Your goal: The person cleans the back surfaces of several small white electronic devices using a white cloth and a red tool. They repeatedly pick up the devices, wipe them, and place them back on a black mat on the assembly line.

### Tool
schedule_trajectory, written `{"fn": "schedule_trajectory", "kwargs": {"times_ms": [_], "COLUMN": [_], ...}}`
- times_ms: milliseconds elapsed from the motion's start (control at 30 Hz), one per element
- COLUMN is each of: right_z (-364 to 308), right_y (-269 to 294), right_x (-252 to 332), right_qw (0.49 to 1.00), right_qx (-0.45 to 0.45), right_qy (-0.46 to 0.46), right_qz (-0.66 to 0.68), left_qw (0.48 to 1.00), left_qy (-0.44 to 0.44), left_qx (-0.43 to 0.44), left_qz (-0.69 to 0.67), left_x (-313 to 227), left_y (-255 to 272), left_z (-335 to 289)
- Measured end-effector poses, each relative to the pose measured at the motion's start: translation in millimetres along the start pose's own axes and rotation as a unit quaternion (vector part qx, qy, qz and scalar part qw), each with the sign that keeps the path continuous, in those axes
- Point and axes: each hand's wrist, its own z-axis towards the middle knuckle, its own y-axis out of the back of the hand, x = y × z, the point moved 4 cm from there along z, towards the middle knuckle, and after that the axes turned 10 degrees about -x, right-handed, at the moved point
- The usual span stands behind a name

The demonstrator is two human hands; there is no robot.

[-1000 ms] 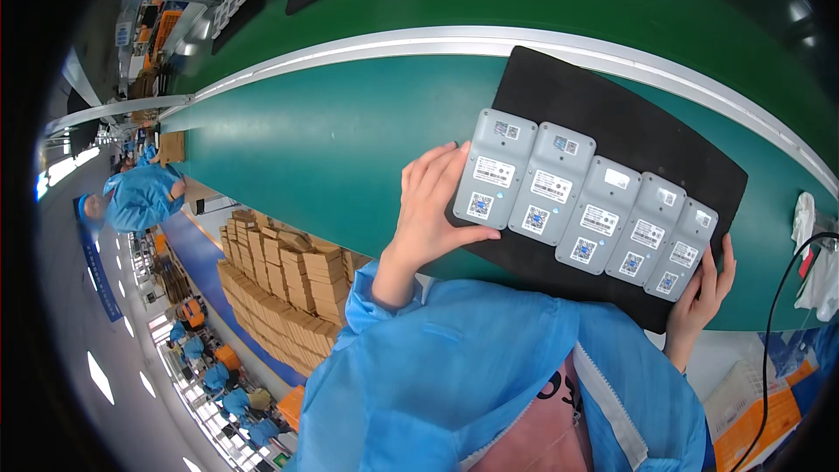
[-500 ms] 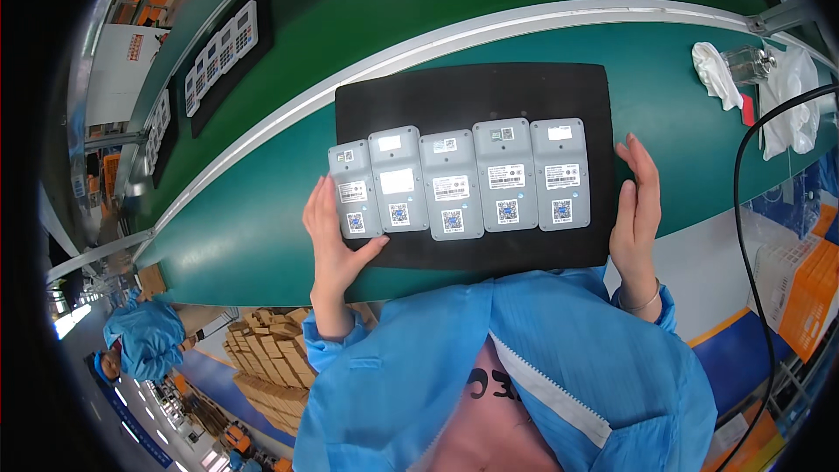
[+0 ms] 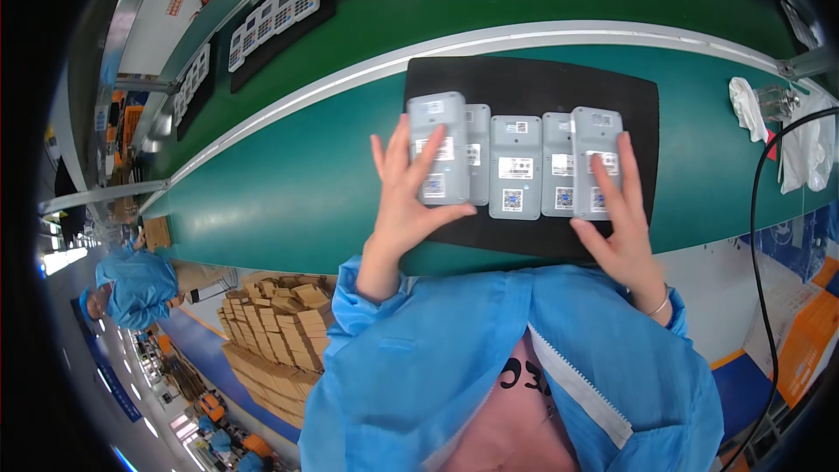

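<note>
Several grey handheld devices lie in a row on a black mat (image 3: pixel 524 86), backs up, with white labels and square codes. My left hand (image 3: pixel 406 183) grips the leftmost device (image 3: pixel 447 170), fingers across its back and thumb by its lower end. That device overlaps the second one (image 3: pixel 479 135), partly covering it. My right hand (image 3: pixel 625 232) is closed on the rightmost device (image 3: pixel 597 140), with fingers over its right side and thumb at its lower edge. It overlaps the fourth device (image 3: pixel 557 144). Between them, the middle device (image 3: pixel 516 150) is untouched.
Beyond a pale rail (image 3: pixel 559 31), similar devices (image 3: pixel 275 17) lie keypad-up on dark mats over a green surface. At right are a white cloth (image 3: pixel 745 109), a glass bottle (image 3: pixel 773 103) and a black cable (image 3: pixel 759 236). Stacked cartons (image 3: pixel 275 323) and a person in blue (image 3: pixel 140 284) are at lower left.
Both hands have moved from beside the row onto the two end devices. The end devices have shifted inward over their neighbours. The view has swung, so the mat appears further right.
</note>
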Motion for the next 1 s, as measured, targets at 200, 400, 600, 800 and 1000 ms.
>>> {"fn": "schedule_trajectory", "kwargs": {"times_ms": [200, 400, 600, 800, 1000], "right_z": [6.7, 11.8, 9.7, 19.3, 26.2], "right_y": [-35.1, -22.7, -52.9, -77.5, -78.3], "right_x": [9.9, -1.9, 19.2, 35.1, 30.4], "right_qw": [0.992, 1.0, 0.998, 0.995, 0.938], "right_qx": [0.024, 0.029, -0.002, -0.045, -0.052], "right_qy": [0.038, -0.008, 0.037, 0.073, -0.126], "right_qz": [-0.116, -0.004, 0.046, 0.041, 0.317], "left_qw": [0.999, 0.988, 0.995, 0.993, 0.873], "left_qy": [0.007, 0.002, -0.016, 0.018, 0.2], "left_qx": [0.031, 0.031, 0.032, 0.034, 0.036], "left_qz": [-0.028, -0.152, -0.098, -0.11, -0.443], "left_x": [-9.4, -4.1, -7.7, -11.3, -3.7], "left_y": [-21.8, -18.6, -20.3, -17.0, -10.8], "left_z": [2.8, 1.5, -0.2, 1.9, -2.9]}}
